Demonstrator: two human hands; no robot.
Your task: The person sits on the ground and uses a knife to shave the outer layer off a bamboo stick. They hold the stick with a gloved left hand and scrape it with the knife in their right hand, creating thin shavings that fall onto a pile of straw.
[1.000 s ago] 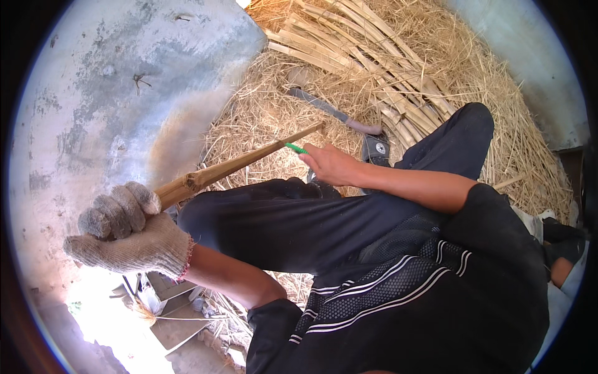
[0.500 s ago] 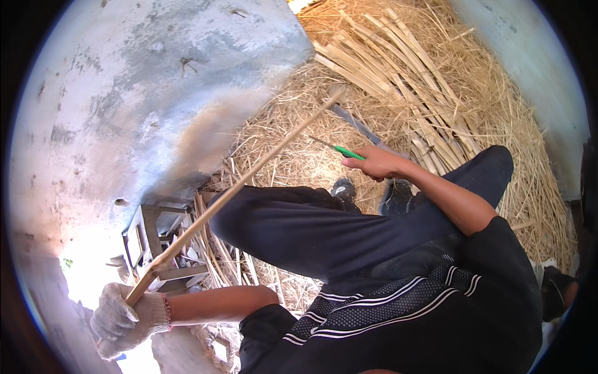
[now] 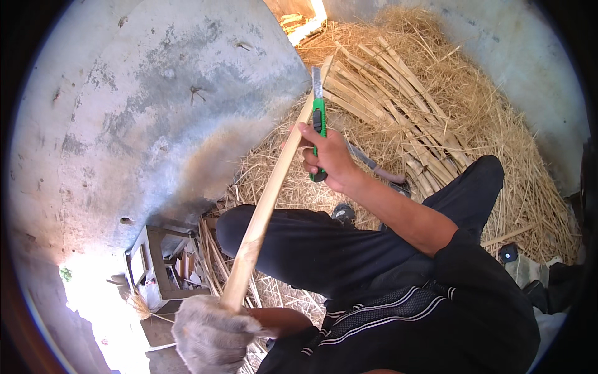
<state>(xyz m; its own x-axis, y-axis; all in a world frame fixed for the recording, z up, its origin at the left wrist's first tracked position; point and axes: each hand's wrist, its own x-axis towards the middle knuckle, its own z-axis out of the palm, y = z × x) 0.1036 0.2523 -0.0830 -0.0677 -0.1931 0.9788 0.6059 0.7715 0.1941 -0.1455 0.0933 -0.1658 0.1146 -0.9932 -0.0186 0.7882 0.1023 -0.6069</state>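
Note:
A long, pale bamboo strip (image 3: 269, 193) rises diagonally from the lower left toward the straw. My left hand (image 3: 215, 336), in a grey-white work glove, is closed around its lower end. My bare right hand (image 3: 336, 161) grips a green utility knife (image 3: 319, 107) with its blade out, pointing away from me. The knife lies alongside the strip's upper part. My right thumb and index finger are at the strip, apparently touching it; whether they pinch it is unclear.
Several bamboo strips (image 3: 398, 93) are piled on loose straw (image 3: 498, 143) ahead. A long-handled blade (image 3: 367, 159) lies in the straw behind my right hand. A wooden frame (image 3: 156, 268) with scraps stands at the left by a stained wall (image 3: 156, 112). My shoe (image 3: 343, 213) shows below.
My left hand has moved right with the bamboo strip, which now stands steeper and shows its broad face. My right hand has moved up and left to the strip, turning the knife's blade upward.

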